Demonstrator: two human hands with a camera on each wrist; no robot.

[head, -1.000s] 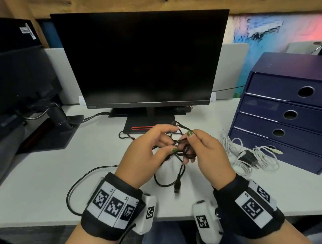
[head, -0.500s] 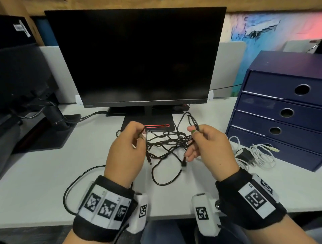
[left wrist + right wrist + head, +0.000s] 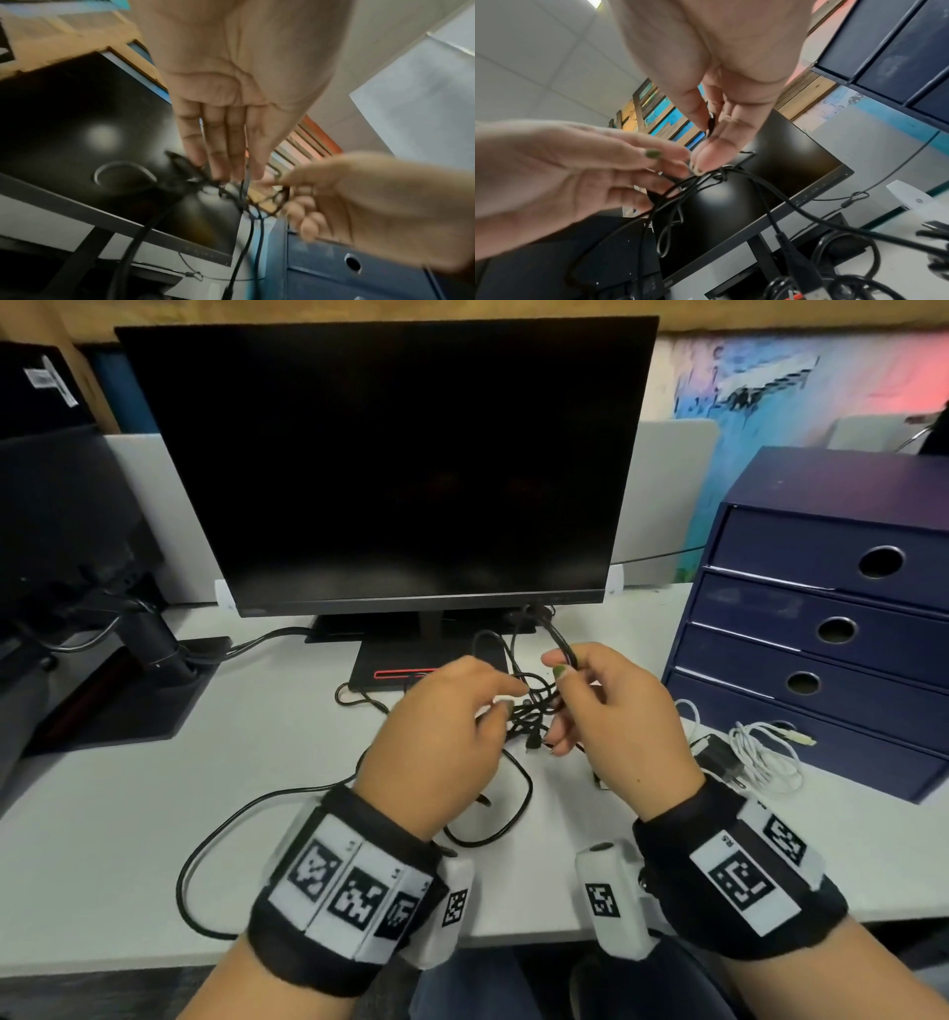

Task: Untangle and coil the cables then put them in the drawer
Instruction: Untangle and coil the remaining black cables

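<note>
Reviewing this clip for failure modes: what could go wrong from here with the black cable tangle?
1. The right hand pinches a strand of the black cable tangle while the left hand works the knot; pulling apart could tighten it.
2. Slack trails off the desk edge and may snag.
3. The drawer unit is closed, and both hands are busy.

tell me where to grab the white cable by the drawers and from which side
Take the white cable round its bunched loops, coming from above and the near side. It lies flat and loose on the desk, against the drawer unit, so the far side is blocked.
</note>
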